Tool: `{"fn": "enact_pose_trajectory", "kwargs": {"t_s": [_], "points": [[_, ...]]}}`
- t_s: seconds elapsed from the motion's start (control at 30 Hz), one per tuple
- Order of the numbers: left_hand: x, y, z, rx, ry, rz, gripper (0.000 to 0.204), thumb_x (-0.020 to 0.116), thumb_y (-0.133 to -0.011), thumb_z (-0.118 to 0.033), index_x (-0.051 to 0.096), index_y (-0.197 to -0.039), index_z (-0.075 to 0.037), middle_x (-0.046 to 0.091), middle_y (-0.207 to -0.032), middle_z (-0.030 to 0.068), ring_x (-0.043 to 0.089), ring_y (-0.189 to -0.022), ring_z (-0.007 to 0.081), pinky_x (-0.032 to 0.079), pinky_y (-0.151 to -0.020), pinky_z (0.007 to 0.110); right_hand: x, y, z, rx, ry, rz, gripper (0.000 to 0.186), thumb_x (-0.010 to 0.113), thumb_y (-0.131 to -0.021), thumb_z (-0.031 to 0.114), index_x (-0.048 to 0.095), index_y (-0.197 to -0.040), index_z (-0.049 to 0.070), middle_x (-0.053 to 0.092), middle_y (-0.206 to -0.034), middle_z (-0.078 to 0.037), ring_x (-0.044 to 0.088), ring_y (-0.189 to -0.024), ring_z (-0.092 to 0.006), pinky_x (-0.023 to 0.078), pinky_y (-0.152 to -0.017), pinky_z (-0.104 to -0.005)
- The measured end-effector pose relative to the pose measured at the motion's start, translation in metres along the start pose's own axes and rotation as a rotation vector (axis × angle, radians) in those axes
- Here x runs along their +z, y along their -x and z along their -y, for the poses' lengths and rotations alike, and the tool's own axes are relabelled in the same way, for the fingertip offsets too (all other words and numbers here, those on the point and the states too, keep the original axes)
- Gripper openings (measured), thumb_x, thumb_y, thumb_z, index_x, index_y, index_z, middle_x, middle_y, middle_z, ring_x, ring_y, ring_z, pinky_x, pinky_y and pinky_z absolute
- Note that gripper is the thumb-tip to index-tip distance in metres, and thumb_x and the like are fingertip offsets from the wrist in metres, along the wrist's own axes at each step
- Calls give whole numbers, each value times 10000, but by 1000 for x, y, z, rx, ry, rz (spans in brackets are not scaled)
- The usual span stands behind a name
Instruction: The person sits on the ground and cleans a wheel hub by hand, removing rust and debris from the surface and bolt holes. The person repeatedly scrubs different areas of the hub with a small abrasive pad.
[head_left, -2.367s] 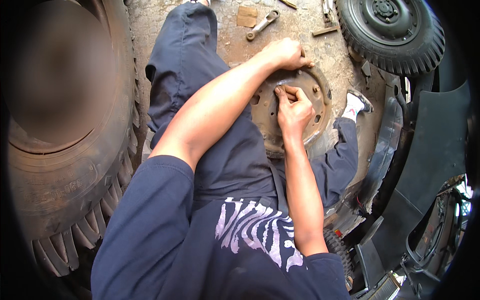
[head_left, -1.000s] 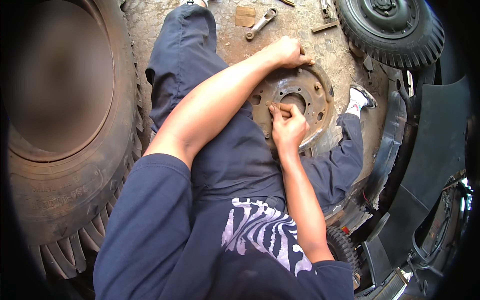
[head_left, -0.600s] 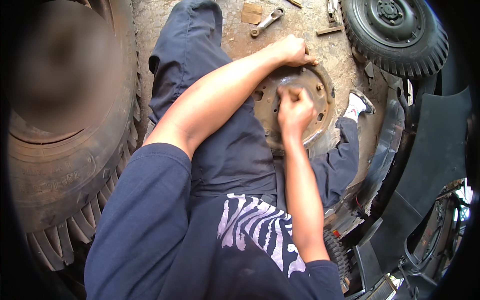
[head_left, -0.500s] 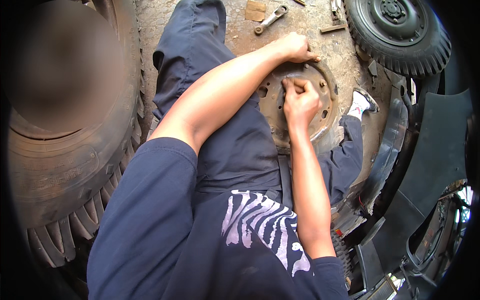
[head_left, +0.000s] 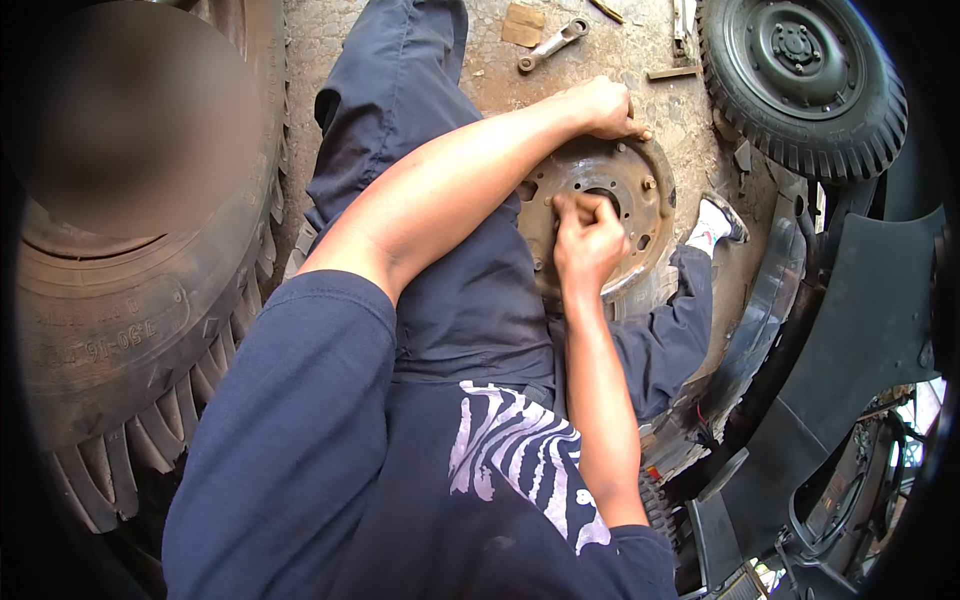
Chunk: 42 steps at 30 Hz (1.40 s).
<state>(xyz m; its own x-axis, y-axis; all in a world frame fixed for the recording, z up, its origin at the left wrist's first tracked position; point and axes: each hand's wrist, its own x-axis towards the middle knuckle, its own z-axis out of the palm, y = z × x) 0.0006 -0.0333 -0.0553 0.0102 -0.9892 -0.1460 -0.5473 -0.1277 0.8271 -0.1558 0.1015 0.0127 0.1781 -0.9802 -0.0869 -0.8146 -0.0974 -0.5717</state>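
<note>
A rusty round metal plate (head_left: 635, 180) with bolts, holes and a central opening lies between my legs. My left hand (head_left: 610, 108) grips its top rim, fingers curled over the edge, with my forearm across my left thigh. My right hand (head_left: 588, 240) is pinched over the plate, left of the central opening, fingertips at its face; whatever is between them is too small or hidden to make out.
A large dusty tyre (head_left: 130, 330) fills the left side. A black wheel (head_left: 840, 130) lies upper right, above dark vehicle body panels (head_left: 820, 340). A metal link (head_left: 555, 45), a square brown piece (head_left: 522, 25) and a short bar (head_left: 672, 73) lie on the floor (head_left: 490, 80).
My right hand has moved over the plate's face, up and then back down, uncovering part of the central opening again. My left hand stays on the rim. The view has shifted slightly.
</note>
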Motion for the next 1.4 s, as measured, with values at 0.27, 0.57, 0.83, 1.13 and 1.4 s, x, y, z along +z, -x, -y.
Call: {"fn": "enact_pose_trajectory", "kwargs": {"t_s": [0.27, 0.57, 0.83, 1.13, 1.4], "points": [[8, -7, 7, -6, 6, -9, 641, 718, -897, -673, 835, -1050, -62, 784, -964, 239, 767, -949, 421, 600, -917, 489, 1, 6, -13, -84, -49, -20, 167, 862, -870, 133, 769, -900, -3, 793, -855, -184, 775, -727, -281, 576, -729, -384], [14, -10, 17, -56, 32, 8, 661, 710, -901, -680, 832, -1040, -46, 785, -1008, 230, 763, -957, 421, 601, -908, 487, -2, 6, -10, -70, -11, 31, 149, 850, -868, 103, 764, -914, -10, 786, -834, -180, 779, -753, -302, 596, -780, -392], [21, -6, 21, -5, 21, 2, 678, 713, -890, -701, 836, -1042, -51, 777, -987, 252, 764, -958, 426, 604, -908, 479, -9, 14, -8, -10, -35, 84, 128, 838, -885, 114, 776, -921, 8, 804, -870, -170, 776, -740, -245, 586, -760, -382], [8, -6, 18, -16, 16, 26, 643, 715, -892, -695, 840, -1040, -83, 786, -995, 232, 767, -975, 410, 600, -921, 479, -5, 12, -4, -127, 42, 19, 159, 852, -866, 131, 756, -877, 5, 781, -837, -190, 769, -780, -343, 571, -795, -439], [8, -7, 18, -38, -27, 42, 635, 713, -895, -697, 846, -1024, -90, 792, -952, 216, 776, -939, 389, 602, -904, 469, 9, -13, -11, -127, -60, -33, 176, 844, -863, 127, 740, -894, -11, 778, -858, -196, 772, -787, -331, 576, -766, -414]]}}
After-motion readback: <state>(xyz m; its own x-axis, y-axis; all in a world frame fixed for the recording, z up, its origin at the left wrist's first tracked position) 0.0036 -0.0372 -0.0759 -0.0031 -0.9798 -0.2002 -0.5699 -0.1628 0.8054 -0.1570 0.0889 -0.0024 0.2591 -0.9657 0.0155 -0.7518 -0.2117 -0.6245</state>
